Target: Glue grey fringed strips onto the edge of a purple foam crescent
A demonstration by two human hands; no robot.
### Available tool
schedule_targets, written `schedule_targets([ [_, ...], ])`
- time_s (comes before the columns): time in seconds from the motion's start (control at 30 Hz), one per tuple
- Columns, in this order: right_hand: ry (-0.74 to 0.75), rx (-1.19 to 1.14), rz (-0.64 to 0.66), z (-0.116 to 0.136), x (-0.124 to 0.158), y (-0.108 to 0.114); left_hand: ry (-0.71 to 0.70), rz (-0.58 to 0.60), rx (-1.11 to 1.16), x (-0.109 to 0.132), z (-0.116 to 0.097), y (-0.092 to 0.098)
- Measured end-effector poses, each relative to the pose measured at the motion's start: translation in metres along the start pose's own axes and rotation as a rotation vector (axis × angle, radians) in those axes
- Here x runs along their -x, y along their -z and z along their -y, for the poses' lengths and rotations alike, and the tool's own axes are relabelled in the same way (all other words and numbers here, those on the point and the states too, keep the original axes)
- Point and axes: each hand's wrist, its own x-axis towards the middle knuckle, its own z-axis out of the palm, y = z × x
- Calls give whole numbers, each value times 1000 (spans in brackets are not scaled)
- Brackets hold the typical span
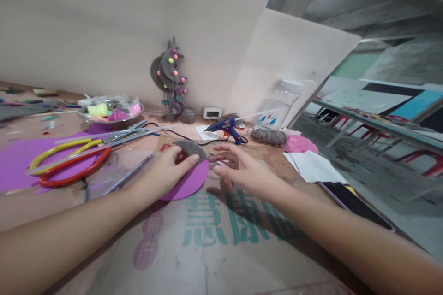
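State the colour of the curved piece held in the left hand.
The curved piece is grey; it shows best in the head view, the only one.

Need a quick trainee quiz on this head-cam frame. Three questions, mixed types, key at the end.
1. Which hand holds the grey piece?
2. True or false: in the picture, the blue glue gun lies to the right of the scissors with yellow and red handles.
3. Fill in the blank: a clear ____ with a white lid stands behind the roll of grey yarn.

Key:
1. The left hand.
2. True.
3. Bottle.
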Motion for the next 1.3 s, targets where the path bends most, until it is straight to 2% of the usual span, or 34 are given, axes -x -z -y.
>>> schedule_targets([
  [0.07,-35,-97,46,-6,3,-8,-3,0,-21,0,-1,1],
  [0.17,-19,-65,39,-15,1,-7,-14,33,-25,0,-2,2],
  [0.33,111,193,-182,-14,-3,1,-20,69,-97,1,-3,2],
  [0.47,163,257,-255,-13,-2,2,-58,114,-122,2,-4,4],
  [0.7,190,280,-236,-20,-3,0,-50,151,-95,3,-10,5],
  [1.07,149,252,-257,-21,-4,-1,-41,244,-75,2,-10,5],
  [1.3,184,263,-237,-23,-5,-1,-12,209,-19,4,-12,4],
])
